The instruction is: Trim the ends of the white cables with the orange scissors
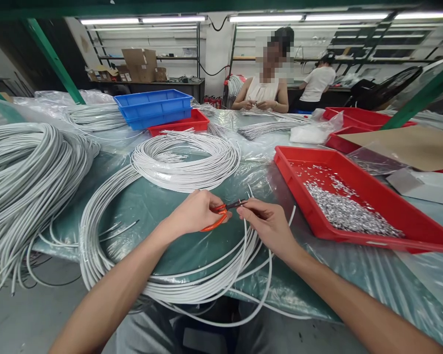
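Observation:
My left hand (197,209) is closed round the orange handles of a pair of scissors (218,216). Their dark blades point right, meeting the tip of a white cable pinched in the fingers of my right hand (268,221). The fingers hide part of that cable end. From my right hand the white cable (245,246) drops toward a large loose coil of white cables (96,221) lying in front of me. Just beyond my hands rests a second, tighter coil of white cables (186,174).
A red tray (299,196) of small shiny metal pieces stands to the right. Thick cable bundles (29,187) hang over the left edge. Blue trays (155,110) sit on a red one at the back. Across the table sits a person (268,96); another person (319,81) is farther off.

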Tool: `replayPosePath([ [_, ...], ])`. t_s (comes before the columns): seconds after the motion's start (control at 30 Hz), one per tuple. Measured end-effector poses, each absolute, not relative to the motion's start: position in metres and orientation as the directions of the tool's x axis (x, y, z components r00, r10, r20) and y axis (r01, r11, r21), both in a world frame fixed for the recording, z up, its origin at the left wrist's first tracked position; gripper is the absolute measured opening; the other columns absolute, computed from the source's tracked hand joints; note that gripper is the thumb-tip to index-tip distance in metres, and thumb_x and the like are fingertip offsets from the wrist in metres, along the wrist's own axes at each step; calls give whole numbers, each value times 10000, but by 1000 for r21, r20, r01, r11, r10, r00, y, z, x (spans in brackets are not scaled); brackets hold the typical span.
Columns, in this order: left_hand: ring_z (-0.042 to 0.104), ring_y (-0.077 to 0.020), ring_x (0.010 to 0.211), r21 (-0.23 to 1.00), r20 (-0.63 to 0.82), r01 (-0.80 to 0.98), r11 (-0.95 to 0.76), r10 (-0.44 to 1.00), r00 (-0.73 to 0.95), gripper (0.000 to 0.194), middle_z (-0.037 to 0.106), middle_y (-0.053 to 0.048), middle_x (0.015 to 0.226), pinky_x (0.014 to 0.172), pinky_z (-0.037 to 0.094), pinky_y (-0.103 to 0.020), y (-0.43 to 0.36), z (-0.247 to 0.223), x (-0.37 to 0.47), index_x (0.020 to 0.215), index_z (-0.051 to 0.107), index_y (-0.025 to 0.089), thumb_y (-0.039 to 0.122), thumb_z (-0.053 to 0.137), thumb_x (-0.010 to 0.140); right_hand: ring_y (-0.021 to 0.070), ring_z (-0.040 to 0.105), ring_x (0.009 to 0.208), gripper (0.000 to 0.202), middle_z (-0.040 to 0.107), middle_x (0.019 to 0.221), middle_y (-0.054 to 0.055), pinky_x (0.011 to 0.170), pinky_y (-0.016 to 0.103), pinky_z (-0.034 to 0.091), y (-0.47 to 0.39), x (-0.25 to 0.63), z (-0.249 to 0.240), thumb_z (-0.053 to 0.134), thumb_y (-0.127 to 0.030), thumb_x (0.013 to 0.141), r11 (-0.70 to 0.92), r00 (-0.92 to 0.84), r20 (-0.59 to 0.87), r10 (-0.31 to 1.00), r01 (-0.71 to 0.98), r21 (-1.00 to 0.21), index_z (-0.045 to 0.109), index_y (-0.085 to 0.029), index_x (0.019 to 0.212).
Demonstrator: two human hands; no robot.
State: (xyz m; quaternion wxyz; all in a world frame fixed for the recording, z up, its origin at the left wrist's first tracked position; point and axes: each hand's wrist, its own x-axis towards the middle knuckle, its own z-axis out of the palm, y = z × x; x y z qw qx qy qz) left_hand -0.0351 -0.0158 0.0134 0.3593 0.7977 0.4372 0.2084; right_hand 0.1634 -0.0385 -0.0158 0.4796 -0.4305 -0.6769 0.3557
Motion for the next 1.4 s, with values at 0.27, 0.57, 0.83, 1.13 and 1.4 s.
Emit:
replayPosePath([
  [0.27, 263, -78, 540, 768, -40, 546, -335, 826, 563, 343, 333, 40, 546, 500, 196, -245, -13, 16, -39, 544, 468, 159, 403, 587, 753, 146, 465, 620, 275, 544, 625, 9, 591, 299, 342, -38, 165, -17, 622, -288, 881, 446, -237, 388, 891, 293, -846, 646, -180, 630],
  [0.57, 215, -99, 581, 697, 50, 566, -441, 817, 575, 322, 299, 41, 558, 516, 205, -249, -11, 12, -42, 540, 457, 174, 374, 568, 767, 148, 466, 596, 229, 559, 638, 23, 555, 299, 341, -39, 166, -16, 618, -293, 886, 480, -293, 397, 869, 312, -820, 725, -186, 714],
  [0.83, 217, -92, 550, 676, 58, 571, -466, 806, 590, 272, 341, 40, 512, 506, 199, -257, -13, 13, -43, 523, 503, 164, 300, 548, 755, 135, 450, 565, 190, 547, 614, 8, 518, 291, 319, -39, 167, -15, 676, -272, 844, 481, -259, 414, 873, 318, -817, 723, -186, 683],
  [1.13, 229, -83, 541, 746, 18, 538, -393, 819, 573, 329, 332, 34, 517, 484, 199, -245, -19, 16, -39, 519, 526, 148, 370, 581, 756, 128, 413, 545, 203, 540, 595, 7, 508, 296, 311, -47, 163, -16, 707, -276, 817, 467, -139, 448, 883, 355, -810, 675, -190, 635],
  [1.4, 260, -79, 526, 773, 14, 541, -331, 862, 508, 363, 321, 39, 498, 488, 212, -248, -21, 9, -30, 491, 486, 154, 389, 592, 746, 124, 429, 540, 256, 518, 572, -1, 503, 281, 323, -47, 160, -16, 755, -315, 738, 363, -21, 373, 928, 286, -887, 629, -178, 563],
])
